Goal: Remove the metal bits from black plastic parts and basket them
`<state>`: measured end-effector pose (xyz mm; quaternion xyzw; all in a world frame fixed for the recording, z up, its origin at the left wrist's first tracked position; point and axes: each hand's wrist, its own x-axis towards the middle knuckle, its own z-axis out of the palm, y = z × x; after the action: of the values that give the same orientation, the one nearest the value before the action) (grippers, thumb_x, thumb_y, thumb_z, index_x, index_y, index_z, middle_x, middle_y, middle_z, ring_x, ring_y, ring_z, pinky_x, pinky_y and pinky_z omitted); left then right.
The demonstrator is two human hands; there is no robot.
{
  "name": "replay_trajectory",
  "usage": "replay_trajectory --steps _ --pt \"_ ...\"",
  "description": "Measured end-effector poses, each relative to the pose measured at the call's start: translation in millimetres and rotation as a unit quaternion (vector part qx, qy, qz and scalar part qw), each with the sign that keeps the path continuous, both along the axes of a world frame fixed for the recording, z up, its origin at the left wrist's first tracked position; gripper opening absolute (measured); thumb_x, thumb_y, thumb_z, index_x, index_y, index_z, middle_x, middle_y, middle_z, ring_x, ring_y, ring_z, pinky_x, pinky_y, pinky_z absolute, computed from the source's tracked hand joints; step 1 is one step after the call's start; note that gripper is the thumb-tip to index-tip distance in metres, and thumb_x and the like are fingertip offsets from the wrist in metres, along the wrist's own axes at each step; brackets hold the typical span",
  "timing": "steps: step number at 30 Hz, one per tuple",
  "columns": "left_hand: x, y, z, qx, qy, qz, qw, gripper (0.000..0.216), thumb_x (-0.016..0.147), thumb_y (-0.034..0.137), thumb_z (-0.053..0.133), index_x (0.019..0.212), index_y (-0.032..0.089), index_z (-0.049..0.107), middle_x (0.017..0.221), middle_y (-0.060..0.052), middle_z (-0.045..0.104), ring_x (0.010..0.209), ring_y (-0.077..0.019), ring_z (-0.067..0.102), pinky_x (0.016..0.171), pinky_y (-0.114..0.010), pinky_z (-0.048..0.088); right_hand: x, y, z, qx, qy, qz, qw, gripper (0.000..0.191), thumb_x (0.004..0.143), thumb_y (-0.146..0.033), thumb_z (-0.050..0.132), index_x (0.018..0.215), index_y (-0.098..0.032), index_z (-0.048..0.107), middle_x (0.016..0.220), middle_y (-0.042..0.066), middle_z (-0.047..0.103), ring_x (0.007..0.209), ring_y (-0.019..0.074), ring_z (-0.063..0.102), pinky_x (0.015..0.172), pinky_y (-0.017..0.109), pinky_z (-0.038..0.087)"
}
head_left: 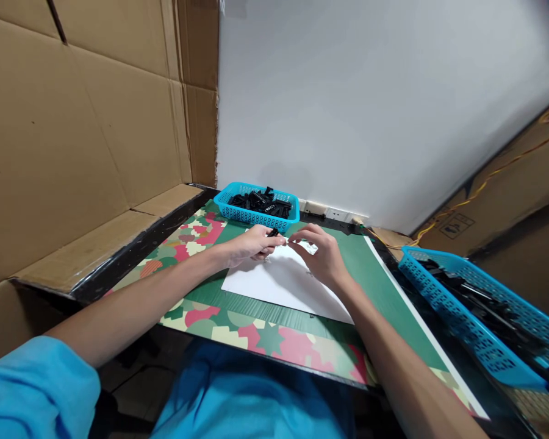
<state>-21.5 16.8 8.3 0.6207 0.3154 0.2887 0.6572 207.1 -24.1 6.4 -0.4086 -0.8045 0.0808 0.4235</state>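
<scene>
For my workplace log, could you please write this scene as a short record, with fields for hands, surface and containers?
Left hand: holds a small black part
Right hand: thumb and forefinger close to the left fingertips; anything between them is too small to tell
Surface: white sheet on a green patterned mat
Far basket: blue, with black pieces, near the wall
Right-side basket: blue, with black pieces, some long
</scene>
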Motion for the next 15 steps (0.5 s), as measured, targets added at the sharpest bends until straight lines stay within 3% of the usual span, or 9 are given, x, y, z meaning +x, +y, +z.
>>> replay_trajectory --steps 6,9,12,15 --pt "-4.4 1.2 1.5 -0.025 0.017 -0.056 0.998 0.03 0.089 0.044 0.078 0.088 0.018 0.063 0.066 0.007 0.033 0.052 -0.0083 0.024 0.05 -0.025 0.014 -2.1 -6.9 0.7 0.015 -0.06 0.03 0.998 0.021 0.106 -0.031 0.058 0.1 -0.027 0.078 0.101 0.009 0.071 0.097 0.0269 0.064 0.084 0.041 0.049" --pt "-3.5 1.6 1.4 -0.053 0.003 -0.046 0.998 0.03 0.09 0.043 0.077 0.09 0.017 0.061 0.066 0.007 0.033 0.052 -0.0076 0.023 0.049 -0.024 0.013 -3.6 -7.1 0.1 0.023 -0.073 0.016 0.997 0.019 0.106 -0.029 0.057 0.099 -0.025 0.075 0.099 0.009 0.071 0.094 0.0266 0.062 0.083 0.041 0.048" --pt "-1.2 1.4 1.0 -0.097 -0.039 -0.043 0.994 0.025 0.091 0.038 0.072 0.096 0.016 0.06 0.068 0.005 0.04 0.052 -0.0069 0.024 0.048 -0.022 0.013 -3.7 -4.9 0.0 0.023 -0.041 -0.01 0.999 0.014 0.103 -0.03 0.061 0.096 -0.023 0.072 0.097 0.009 0.07 0.089 0.0243 0.062 0.078 0.038 0.047" --pt "1.2 -0.8 0.9 -0.144 -0.097 -0.078 0.982 0.023 0.092 0.03 0.06 0.108 0.014 0.061 0.072 0.0 0.05 0.054 -0.0086 0.031 0.048 -0.022 0.023 -2.9 -3.8 2.1 0.008 0.025 -0.026 0.999 0.014 0.099 -0.032 0.066 0.092 -0.021 0.071 0.09 0.006 0.07 0.08 0.0205 0.06 0.072 0.035 0.045"
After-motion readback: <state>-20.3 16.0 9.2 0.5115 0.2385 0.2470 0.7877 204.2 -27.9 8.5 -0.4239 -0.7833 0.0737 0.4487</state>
